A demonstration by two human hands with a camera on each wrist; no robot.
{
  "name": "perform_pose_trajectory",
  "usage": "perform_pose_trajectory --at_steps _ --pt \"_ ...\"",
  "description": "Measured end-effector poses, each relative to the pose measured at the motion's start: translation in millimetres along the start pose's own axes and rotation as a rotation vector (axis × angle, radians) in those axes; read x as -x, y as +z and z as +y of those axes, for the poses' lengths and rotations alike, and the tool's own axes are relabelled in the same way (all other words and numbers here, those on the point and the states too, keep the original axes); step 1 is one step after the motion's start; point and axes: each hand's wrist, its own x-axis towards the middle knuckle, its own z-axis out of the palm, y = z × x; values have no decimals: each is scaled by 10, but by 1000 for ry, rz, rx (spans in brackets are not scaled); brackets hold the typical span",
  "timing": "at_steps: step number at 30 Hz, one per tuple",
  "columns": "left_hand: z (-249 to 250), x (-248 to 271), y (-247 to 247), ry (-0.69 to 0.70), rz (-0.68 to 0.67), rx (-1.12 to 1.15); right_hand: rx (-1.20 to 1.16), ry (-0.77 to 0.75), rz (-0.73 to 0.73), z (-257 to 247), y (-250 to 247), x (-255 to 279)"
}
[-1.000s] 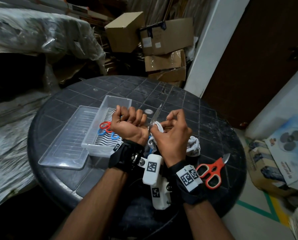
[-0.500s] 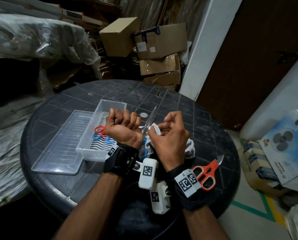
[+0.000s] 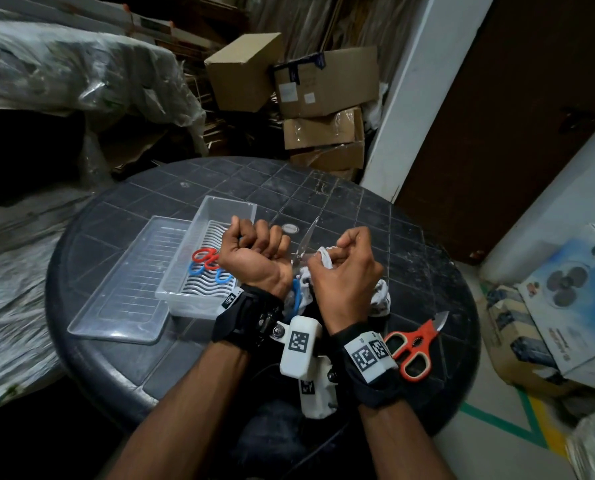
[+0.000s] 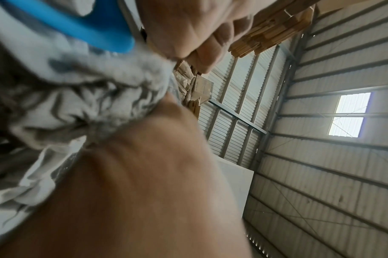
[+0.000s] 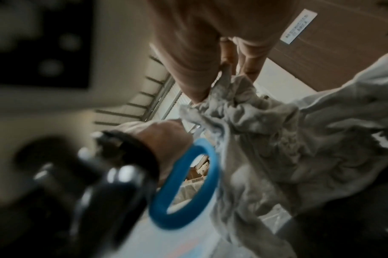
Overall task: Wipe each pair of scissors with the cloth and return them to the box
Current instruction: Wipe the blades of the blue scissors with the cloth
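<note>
Over dark round table [image 3: 375, 216]: wiping blue-handled steel scissors [image 3: 304, 242], white cloth [image 3: 325, 256] slid slightly up blade.
Left hand [image 3: 258, 258] fisted on handles, right hand [image 3: 344, 271] pinching cloth; clear plastic box [image 3: 219, 211] far-left, orange-handled scissors [image 3: 413, 344] unwiped near-right.

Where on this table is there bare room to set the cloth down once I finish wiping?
Bare tabletop lies beyond the clear box, toward the cardboard cartons, and along the right rim beyond the orange scissors. It is crowded near you: lid, box, both hands and the cloth.
</note>
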Motion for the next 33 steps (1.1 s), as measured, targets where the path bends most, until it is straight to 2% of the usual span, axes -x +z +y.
perform_pose_trajectory --at_steps 8,15,21,26,33 --pt "39 -37 21 35 -16 9 -108 -25 -27 -82 -174 13" --pt "24 -20 20 19 -34 -5 -36 -75 -125 -91 -106 33" --pt "22 20 27 -28 -20 15 -16 -77 -81 -71 -43 68" --pt "6 43 44 -1 -25 11 -1 -24 6 -42 -52 46" --pt "64 -17 61 36 -19 27 -101 15 1 -98 -218 -69"
